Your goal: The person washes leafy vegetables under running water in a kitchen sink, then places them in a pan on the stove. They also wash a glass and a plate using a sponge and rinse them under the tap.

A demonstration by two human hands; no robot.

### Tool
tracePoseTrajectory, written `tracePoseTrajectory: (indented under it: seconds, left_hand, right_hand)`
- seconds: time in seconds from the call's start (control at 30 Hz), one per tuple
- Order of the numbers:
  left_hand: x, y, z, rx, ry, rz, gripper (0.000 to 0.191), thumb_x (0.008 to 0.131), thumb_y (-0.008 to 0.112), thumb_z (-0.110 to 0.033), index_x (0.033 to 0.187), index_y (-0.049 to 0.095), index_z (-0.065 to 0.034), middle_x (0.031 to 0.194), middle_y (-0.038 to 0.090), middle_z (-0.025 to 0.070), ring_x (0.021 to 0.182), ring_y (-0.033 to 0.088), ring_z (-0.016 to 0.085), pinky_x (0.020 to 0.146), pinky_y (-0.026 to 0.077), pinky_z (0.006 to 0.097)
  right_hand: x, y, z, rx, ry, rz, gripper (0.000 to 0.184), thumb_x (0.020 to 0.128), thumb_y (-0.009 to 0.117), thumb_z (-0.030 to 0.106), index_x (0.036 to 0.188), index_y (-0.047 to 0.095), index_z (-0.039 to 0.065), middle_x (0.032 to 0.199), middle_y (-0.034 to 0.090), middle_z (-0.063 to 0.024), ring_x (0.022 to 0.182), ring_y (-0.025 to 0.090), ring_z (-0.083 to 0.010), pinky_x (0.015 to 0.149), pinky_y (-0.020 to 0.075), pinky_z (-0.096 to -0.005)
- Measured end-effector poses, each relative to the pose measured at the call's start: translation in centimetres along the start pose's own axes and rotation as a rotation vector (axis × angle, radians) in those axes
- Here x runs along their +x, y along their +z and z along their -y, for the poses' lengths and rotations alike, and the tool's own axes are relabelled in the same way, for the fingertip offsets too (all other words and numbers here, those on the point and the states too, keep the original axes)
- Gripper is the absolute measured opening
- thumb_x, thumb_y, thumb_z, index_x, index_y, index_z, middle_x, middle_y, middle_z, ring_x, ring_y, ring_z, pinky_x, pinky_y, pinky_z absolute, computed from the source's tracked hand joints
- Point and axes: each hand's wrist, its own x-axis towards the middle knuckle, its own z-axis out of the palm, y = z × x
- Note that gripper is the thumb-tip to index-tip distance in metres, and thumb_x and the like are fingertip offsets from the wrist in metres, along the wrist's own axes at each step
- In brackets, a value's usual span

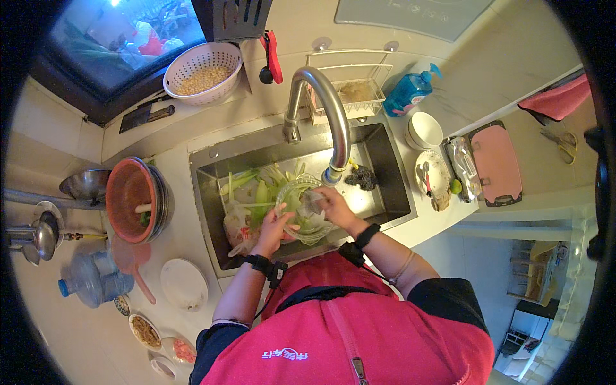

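Note:
My left hand (275, 228) grips the near left rim of a clear glass bowl (302, 234), which is tilted over the sink. Inside the bowl, my right hand (337, 208) holds a greyish scrubbing pad (312, 202), blurred, its material hard to tell. Right above hangs the spout of a curved steel faucet (342, 122). Whether water runs is not clear. Green and white vegetable stalks and leaves (261, 192) lie in the steel sink (368, 149), left of the bowl. Beside my left hand rests a translucent plastic bag (237, 221) with unclear contents.
A dark mesh scrubber (362, 178) lies in the sink's right half. On the right counter stand white bowls (425, 130), a plate with spoons (430, 166) and a blue soap bottle (409, 91). An orange basin (126, 192) and a white plate (184, 284) are at left.

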Motion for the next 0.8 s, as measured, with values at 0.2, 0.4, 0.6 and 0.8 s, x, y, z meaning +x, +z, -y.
tracePoseTrajectory:
  seconds: [0.2,0.4,0.6,0.8]
  left_hand:
    - [2.0,0.4,1.0,0.026,0.035,0.031,0.047,0.093,0.051,-0.017,0.135,0.035,-0.0081,0.115,0.057,0.0124,0.079,0.066,0.028,0.048,0.056,0.0355]
    - [3.4,-0.5,1.6,0.041,0.058,0.019,0.048,0.093,0.050,-0.015,0.136,0.032,-0.0074,0.117,0.057,0.0152,0.078,0.066,0.027,0.047,0.056,0.0351]
    - [3.3,-2.1,1.5,0.038,0.047,-0.020,0.049,0.092,0.049,-0.013,0.137,0.030,-0.0073,0.117,0.057,0.0162,0.074,0.066,0.025,0.046,0.055,0.0349]
    - [2.1,-2.6,2.0,-0.099,0.059,-0.143,0.048,0.092,0.049,-0.014,0.136,0.032,-0.0075,0.115,0.056,0.0156,0.075,0.066,0.026,0.047,0.056,0.0368]
  right_hand:
    - [0.4,-0.4,-0.9,-0.444,-0.287,0.283,0.024,0.079,0.061,0.011,0.101,0.060,0.001,0.095,0.062,-0.0212,0.087,0.060,-0.0374,0.080,0.0487,-0.0388]
    - [5.8,-5.5,-0.2,-0.170,-0.156,-0.042,0.023,0.082,0.062,0.011,0.102,0.061,0.000,0.087,0.066,-0.0140,0.077,0.061,-0.0213,0.068,0.0488,-0.0328]
    - [8.8,-9.8,7.6,-0.207,-0.107,-0.111,0.019,0.083,0.060,0.009,0.098,0.061,-0.002,0.074,0.063,-0.0114,0.067,0.059,-0.0183,0.061,0.0477,-0.0316]
    - [8.2,1.3,9.1,-0.288,-0.483,-0.002,0.020,0.082,0.056,0.000,0.101,0.062,-0.001,0.089,0.064,-0.0126,0.087,0.063,-0.0194,0.074,0.0501,-0.0306]
